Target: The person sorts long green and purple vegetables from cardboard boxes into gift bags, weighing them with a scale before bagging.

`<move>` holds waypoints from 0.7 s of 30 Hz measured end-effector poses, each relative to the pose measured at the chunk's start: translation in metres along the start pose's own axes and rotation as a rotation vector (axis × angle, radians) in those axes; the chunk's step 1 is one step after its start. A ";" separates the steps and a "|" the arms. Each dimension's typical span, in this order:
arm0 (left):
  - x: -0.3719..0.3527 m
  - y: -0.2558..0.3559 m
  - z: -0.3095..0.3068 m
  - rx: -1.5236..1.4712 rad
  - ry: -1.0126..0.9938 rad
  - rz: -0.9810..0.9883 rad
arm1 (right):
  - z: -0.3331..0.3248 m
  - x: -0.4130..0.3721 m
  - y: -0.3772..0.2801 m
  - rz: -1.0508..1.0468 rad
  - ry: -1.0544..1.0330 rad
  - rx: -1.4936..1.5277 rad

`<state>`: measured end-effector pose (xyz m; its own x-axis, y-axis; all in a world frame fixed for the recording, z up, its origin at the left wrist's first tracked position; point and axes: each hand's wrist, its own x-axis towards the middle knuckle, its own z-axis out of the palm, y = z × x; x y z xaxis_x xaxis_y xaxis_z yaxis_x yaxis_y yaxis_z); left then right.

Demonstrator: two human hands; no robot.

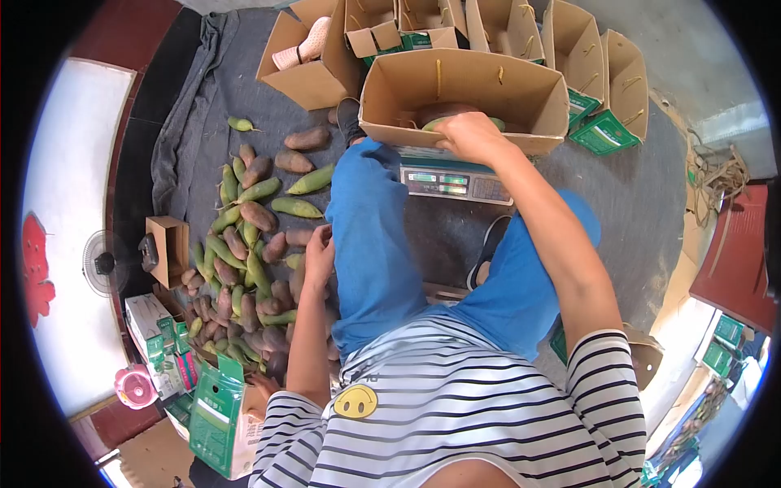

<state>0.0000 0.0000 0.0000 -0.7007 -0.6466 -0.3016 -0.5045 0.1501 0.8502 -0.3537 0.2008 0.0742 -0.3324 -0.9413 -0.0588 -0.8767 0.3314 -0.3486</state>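
An open cardboard box stands on a digital scale between my knees. My right hand reaches over its near rim, fingers curled on a green radish that is mostly hidden behind them. Deeper in the box lies a dark reddish radish. My left hand hangs beside my left knee, fingers loosely bent and apart, with no object visible in it. Close by it are a reddish-purple radish and a green radish, part of a large mixed pile on the dark floor sheet.
Several open cardboard boxes with cord handles line the far side. One box holds a pink woven item. Left are a fan and a green-and-white carton. Another person's hand shows near the pile.
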 end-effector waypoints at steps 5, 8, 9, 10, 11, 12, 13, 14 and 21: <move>0.009 0.002 0.002 0.065 0.009 0.013 | -0.001 0.004 -0.003 0.044 0.022 0.033; 0.013 -0.027 0.001 0.187 -0.080 -0.020 | -0.007 0.006 -0.011 0.058 -0.026 0.035; 0.016 -0.049 -0.001 0.239 -0.115 -0.035 | -0.006 0.007 -0.010 0.054 -0.018 0.037; 0.017 -0.063 -0.001 0.241 -0.136 -0.110 | -0.004 0.007 -0.008 0.052 -0.011 0.039; 0.013 -0.078 -0.004 0.353 -0.106 -0.127 | -0.001 0.007 -0.006 0.050 -0.006 0.044; 0.007 -0.086 -0.005 0.464 -0.079 -0.146 | -0.002 0.006 -0.007 0.067 -0.020 0.053; 0.001 -0.092 -0.004 0.574 -0.056 -0.163 | -0.002 0.006 -0.007 0.072 -0.019 0.059; -0.006 -0.102 -0.006 0.625 0.000 -0.226 | -0.003 0.006 -0.007 0.077 -0.019 0.062; -0.069 -0.158 -0.040 1.059 0.317 -0.590 | 0.000 0.009 -0.004 0.062 -0.022 0.047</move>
<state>0.1479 -0.0094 -0.0961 -0.1527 -0.9490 -0.2760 -0.9599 0.2089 -0.1870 -0.3529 0.1910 0.0755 -0.3774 -0.9204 -0.1023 -0.8372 0.3864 -0.3870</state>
